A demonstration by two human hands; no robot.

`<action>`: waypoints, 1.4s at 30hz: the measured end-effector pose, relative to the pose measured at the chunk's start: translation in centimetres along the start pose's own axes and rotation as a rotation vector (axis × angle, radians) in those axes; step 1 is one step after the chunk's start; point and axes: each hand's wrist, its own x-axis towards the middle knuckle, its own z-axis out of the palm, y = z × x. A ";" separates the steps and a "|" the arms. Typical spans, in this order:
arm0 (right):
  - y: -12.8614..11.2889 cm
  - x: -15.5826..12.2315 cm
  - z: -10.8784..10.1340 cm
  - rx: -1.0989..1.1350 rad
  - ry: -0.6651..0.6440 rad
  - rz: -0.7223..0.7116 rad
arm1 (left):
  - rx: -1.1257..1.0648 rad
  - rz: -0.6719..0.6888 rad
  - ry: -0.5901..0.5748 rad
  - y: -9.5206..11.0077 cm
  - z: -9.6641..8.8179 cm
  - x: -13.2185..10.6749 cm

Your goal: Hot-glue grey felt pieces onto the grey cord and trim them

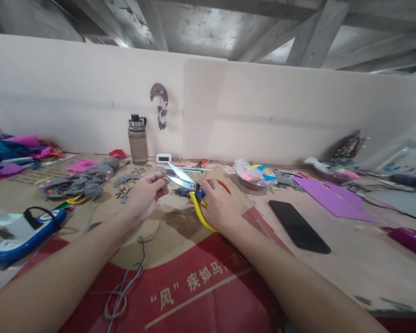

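Note:
In the head view my right hand (pixel 217 203) grips a pair of scissors (pixel 183 179) with silvery blades, a yellow handle loop and some red at the far side. The blades stand apart and point up and to the left. Close to their tips, my left hand (pixel 150 192) is closed in a pinch; a small grey bit shows at the fingertips, too small to name. Below the hands a thin grey cord (pixel 143 252) trails over the cardboard (pixel 201 286) into loose loops. Something dark blue (pixel 183 191) lies under the scissors, partly hidden.
Grey felt pieces (pixel 78 182) and a blue power strip (pixel 29 238) lie left. A bottle (pixel 137 143) and small white clock (pixel 163 158) stand behind. A bowl (pixel 251 183), black phone (pixel 298 226) and purple sheet (pixel 327 196) are right. A grey moon ornament (pixel 158 92) hangs on the wall.

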 end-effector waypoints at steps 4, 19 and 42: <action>0.4 0.2 0.0 -0.023 -0.006 0.010 | 0.002 0.036 0.008 0.1 -0.1 0.3; 0.8 0.1 0.5 -0.105 0.037 0.010 | 0.056 0.039 0.057 0.5 -0.1 0.0; 1.7 0.3 0.8 0.033 -0.005 0.141 | -0.027 -0.001 0.079 0.3 -0.6 0.4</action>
